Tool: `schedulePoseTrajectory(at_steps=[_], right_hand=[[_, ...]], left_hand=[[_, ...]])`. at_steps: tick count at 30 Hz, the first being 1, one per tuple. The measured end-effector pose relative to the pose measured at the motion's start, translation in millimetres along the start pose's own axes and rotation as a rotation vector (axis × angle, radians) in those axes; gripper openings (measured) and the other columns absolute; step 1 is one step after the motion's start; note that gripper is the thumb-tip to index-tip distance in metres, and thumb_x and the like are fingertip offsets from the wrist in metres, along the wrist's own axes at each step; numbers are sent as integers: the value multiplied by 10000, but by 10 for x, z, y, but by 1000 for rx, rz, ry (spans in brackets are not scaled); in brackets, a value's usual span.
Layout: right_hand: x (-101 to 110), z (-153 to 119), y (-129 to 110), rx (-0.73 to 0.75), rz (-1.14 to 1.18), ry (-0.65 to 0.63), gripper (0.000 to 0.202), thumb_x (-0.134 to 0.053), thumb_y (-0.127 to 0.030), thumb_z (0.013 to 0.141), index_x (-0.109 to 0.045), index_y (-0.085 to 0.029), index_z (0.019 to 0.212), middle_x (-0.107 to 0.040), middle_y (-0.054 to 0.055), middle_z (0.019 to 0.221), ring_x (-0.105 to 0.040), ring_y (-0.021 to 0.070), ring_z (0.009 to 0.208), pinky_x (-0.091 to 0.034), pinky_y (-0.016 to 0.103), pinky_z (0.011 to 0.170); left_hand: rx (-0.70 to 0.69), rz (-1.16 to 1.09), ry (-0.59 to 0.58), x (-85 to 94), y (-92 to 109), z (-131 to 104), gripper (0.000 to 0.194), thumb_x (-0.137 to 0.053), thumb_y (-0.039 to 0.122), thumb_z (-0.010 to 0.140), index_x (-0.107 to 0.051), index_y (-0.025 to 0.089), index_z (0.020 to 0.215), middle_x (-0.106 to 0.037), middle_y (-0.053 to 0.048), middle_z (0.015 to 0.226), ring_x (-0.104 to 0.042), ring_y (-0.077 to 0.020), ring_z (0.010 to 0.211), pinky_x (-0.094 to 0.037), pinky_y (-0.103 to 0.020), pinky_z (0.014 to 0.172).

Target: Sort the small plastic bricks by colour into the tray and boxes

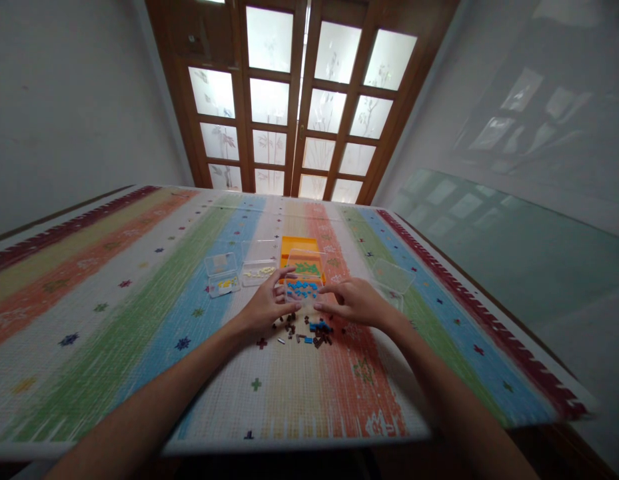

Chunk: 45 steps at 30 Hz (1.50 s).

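A clear box of small blue pieces (302, 289) lies between my two hands. My left hand (268, 301) is at its left side, fingers apart and curved around the box's edge. At the right side, my right hand (356, 303) has its fingers apart, the fingertips close to the box. Whether either hand touches the box is hard to tell. Green pieces (307, 269) lie in a container just behind. Nearer to me, loose dark brown pieces (290, 328) and blue pieces (319, 327) are scattered on the cloth.
A clear box with yellow pieces (227, 285) and one with cream pieces (259, 273) stand open on the left. Behind is an orange tray (299, 243). An open clear box (392, 277) stands beyond my right hand. A striped cloth (199, 373) covers the table.
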State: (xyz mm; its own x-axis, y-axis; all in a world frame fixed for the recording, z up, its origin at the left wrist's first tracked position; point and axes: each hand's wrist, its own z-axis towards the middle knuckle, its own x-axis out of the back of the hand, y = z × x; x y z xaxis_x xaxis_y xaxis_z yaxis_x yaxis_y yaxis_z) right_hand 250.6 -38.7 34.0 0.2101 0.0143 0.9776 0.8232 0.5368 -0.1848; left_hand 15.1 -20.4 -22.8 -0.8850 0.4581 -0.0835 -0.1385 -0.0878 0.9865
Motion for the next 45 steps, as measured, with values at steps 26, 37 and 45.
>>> schedulePoseTrajectory(at_steps=[26, 37, 45], right_hand=[[-247, -226, 132, 45, 255, -230, 231, -566, -279, 899, -735, -144, 816, -694, 52, 720, -550, 129, 625, -367, 236, 601], [-327, -224, 180, -9, 201, -144, 154, -572, -183, 870, -709, -161, 938, -726, 49, 825, -622, 153, 732, -393, 240, 656], [-276, -234, 88, 67, 330, -138, 217, -538, -165, 863, -735, -170, 953, -748, 42, 805, -652, 141, 690, -436, 238, 671]], left_hand=[[1, 9, 26, 32, -71, 18, 734, -831, 189, 700, -486, 226, 1347, -554, -148, 1370, -694, -153, 888, -569, -376, 874], [41, 10, 34, 25, -57, 22, 745, -830, 183, 689, -476, 213, 1343, -574, -141, 1337, -692, -159, 891, -560, -358, 857], [18, 9, 30, 23, -56, 19, 763, -842, 192, 689, -478, 223, 1358, -530, -150, 1393, -690, -153, 895, -562, -347, 855]])
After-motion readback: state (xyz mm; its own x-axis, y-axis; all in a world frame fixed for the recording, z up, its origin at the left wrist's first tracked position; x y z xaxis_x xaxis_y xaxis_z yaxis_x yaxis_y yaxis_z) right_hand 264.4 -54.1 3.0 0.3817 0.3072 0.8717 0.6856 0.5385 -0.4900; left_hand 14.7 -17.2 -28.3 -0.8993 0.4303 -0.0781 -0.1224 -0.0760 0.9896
